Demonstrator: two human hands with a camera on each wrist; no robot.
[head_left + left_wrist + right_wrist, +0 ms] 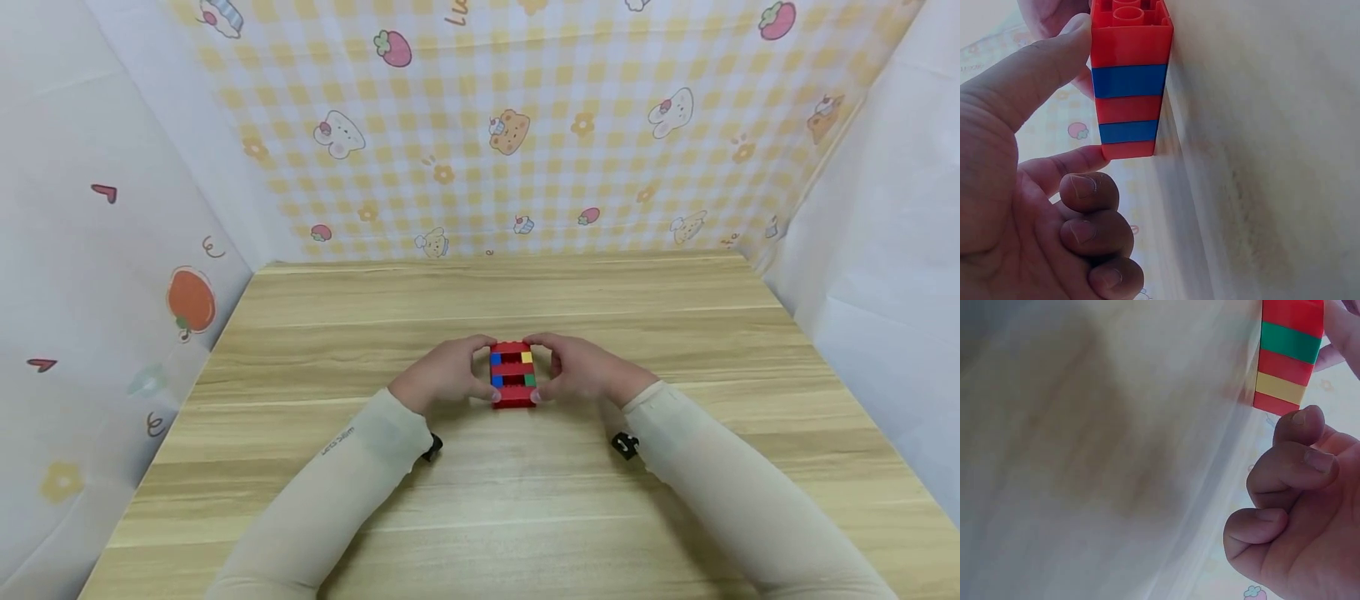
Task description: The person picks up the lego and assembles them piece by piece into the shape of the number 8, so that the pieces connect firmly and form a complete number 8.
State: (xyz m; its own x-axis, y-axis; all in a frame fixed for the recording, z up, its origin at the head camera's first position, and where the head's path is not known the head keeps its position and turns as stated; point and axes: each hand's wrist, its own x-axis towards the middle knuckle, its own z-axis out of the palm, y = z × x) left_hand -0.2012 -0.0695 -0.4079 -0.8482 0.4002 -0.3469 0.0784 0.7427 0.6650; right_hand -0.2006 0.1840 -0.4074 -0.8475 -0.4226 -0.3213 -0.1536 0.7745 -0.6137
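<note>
A toy building-brick stack (513,369) lies on its side on the table, with red layers separated by small bricks that leave dark gaps in the middle. Blue bricks (1129,81) fill its left side between the red ones. On the right side sit a green brick (1290,342) and a yellow brick (1280,387). My left hand (446,372) pinches the stack's left edge, thumb at the near end and index finger at the far end. In the same way my right hand (587,368) holds the right edge. The other fingers of both hands curl inward, off the bricks.
The wooden table (510,517) extends around the stack on all sides. A yellow checked cloth (465,167) hangs behind its far edge. White sheets flank it, the left sheet (112,275) printed and the right sheet (892,250) plain. Black wrist straps (626,446) show under the sleeves.
</note>
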